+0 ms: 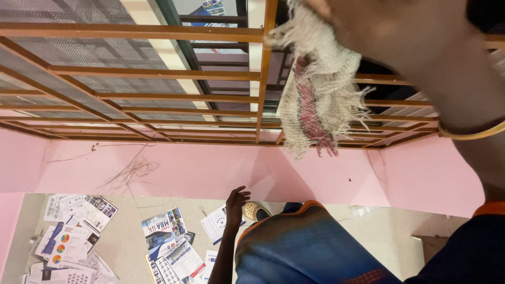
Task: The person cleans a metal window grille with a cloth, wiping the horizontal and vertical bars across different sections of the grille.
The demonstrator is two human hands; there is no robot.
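My right hand (389, 37) is raised at the top right, with a gold bangle (473, 132) on the wrist. It grips a frayed beige cloth with a red stripe (315, 89), which hangs against the orange metal window grille (158, 73). My left hand (236, 202) hangs low beside my blue garment (300, 247). Its fingers are apart, it holds nothing, and it is close to the pink wall below the window (210, 171).
Printed leaflets and papers lie scattered on the beige floor at lower left (73, 236) and near my feet (168, 242). A light sandal (255, 210) shows by the wall. Dry strands (131, 171) lie on the pink ledge. Wire mesh backs the grille.
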